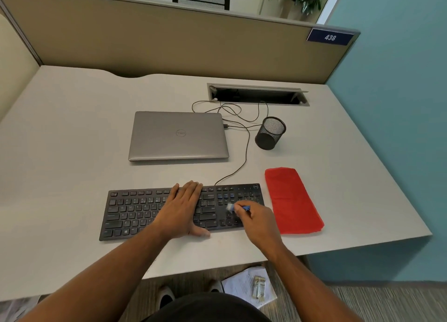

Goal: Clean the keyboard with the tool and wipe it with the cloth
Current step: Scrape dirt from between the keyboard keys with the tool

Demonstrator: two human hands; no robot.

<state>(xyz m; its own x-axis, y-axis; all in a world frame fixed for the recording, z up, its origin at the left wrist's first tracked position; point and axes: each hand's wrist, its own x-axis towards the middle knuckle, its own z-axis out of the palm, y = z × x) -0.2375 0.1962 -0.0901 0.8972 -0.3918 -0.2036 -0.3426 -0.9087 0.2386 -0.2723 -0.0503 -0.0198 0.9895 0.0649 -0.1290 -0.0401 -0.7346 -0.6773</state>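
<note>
A black keyboard [135, 213] lies near the front edge of the grey desk [72, 133]. My left hand [183, 208] rests flat on its middle keys, fingers straight. My right hand [256, 221] grips a small blue cleaning brush [238, 208]; its pale bristles sit blurred over the keys between the main block and the number pad. A folded red cloth [292, 200] lies on the desk just right of the keyboard, untouched.
A shut silver laptop [179, 135] sits behind the keyboard, with thin black cables [244, 152] running to an open cable slot [256, 95]. A black mesh pen cup [271, 133] stands right of the laptop. Papers [249, 290] lie on the floor below the desk edge.
</note>
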